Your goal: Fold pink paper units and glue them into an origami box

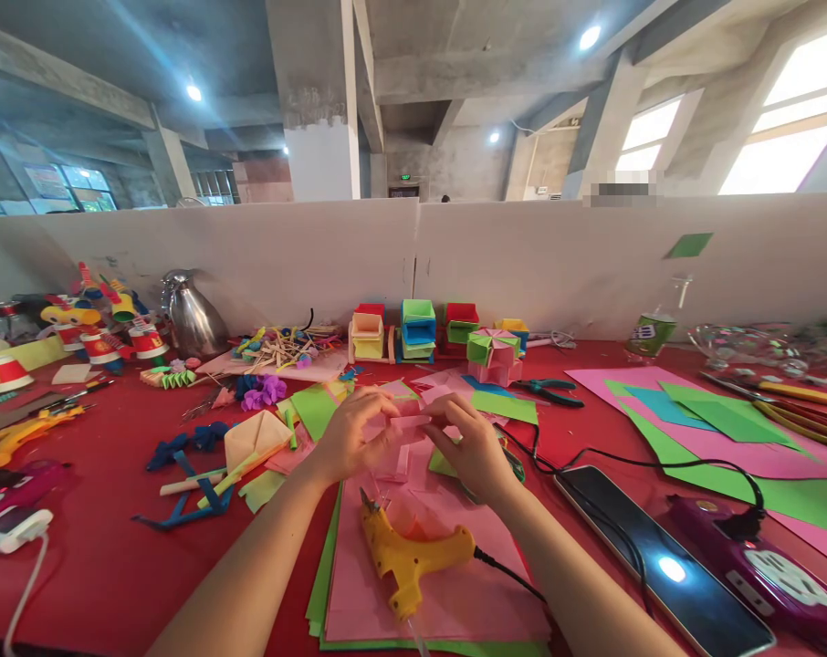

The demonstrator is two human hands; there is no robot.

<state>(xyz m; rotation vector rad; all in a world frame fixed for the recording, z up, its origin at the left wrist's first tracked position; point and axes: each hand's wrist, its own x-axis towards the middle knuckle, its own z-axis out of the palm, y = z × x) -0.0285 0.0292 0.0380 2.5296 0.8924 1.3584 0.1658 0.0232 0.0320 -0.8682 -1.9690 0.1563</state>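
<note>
Both hands are raised over the middle of the table, with a small pink paper piece (409,422) between them. My left hand (359,433) has its thumb and fingers closed on the left end of this piece. The right end is pinched between the thumb and fingers of my right hand (469,442). Just below the hands is a pink folded paper box (392,464), partly hidden. Nearer to me, a yellow glue gun (413,552) lies on a stack of pink sheets (359,593), its nozzle pointing up and left.
Colored paper boxes (419,330) stand along the white partition (283,265). Blue-handled pliers (550,392), a phone (660,557) and a purple power strip (762,570) lie at the right. Paper scraps and a steel jug (193,315) are at the left.
</note>
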